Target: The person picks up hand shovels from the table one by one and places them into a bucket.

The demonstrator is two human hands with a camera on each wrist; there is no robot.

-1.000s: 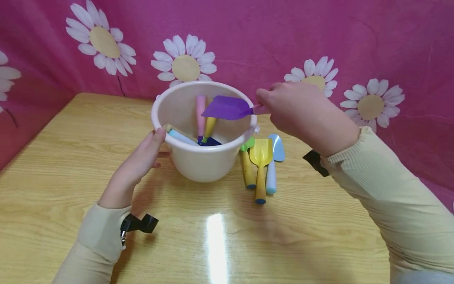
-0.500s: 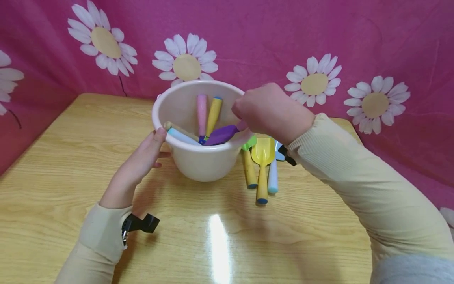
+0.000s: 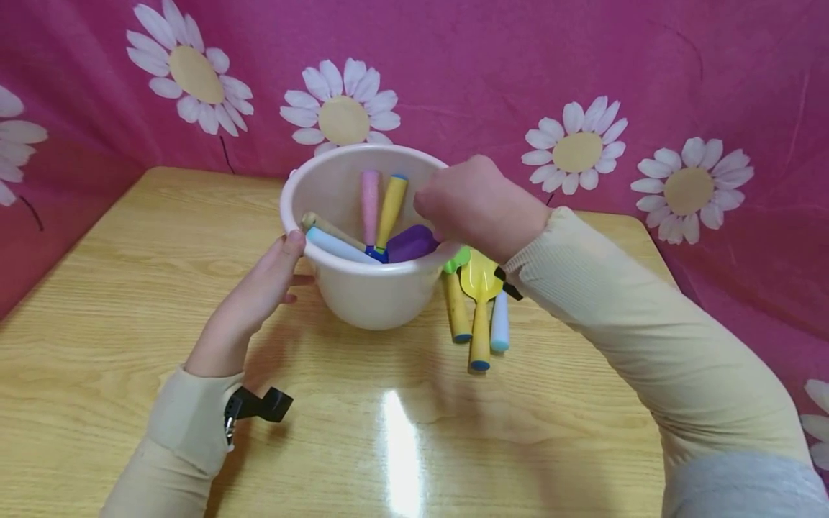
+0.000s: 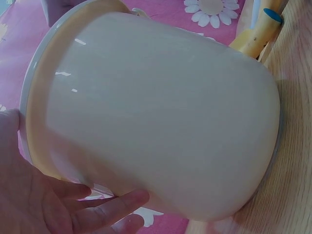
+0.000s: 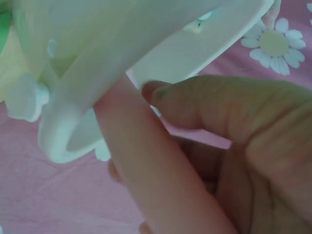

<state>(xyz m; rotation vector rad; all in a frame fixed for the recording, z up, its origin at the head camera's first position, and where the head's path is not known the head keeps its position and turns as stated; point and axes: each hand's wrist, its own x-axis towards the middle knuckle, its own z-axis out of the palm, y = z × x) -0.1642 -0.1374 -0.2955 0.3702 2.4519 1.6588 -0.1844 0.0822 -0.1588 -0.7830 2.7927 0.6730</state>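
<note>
A white bucket [image 3: 369, 298] stands on the table with several toy garden tools in it. My left hand [image 3: 249, 302] holds its left side, the thumb over the rim and the fingers along the outer wall. My right hand [image 3: 482, 205], at the right rim, grips the pink handle [image 5: 151, 165] of a purple trowel [image 3: 413, 243]. The trowel's blade is inside the bucket. Also in the bucket are a pink handle [image 3: 370, 205], a yellow handle [image 3: 392, 208], a light blue handle [image 3: 340, 246] and a tan handle [image 3: 333, 229]. Their lower ends are mostly hidden.
Right of the bucket lie a yellow shovel [image 3: 481, 316], a green-headed tool with a yellow handle [image 3: 457, 309], and a tool with a pale blue handle [image 3: 500, 324]. A pink daisy-print cloth [image 3: 466, 72] hangs behind the wooden table [image 3: 337, 417].
My right hand has moved left and down to the bucket's rim, lowering the purple trowel's blade from above the opening to inside. My left hand has stayed at the bucket's left side.
</note>
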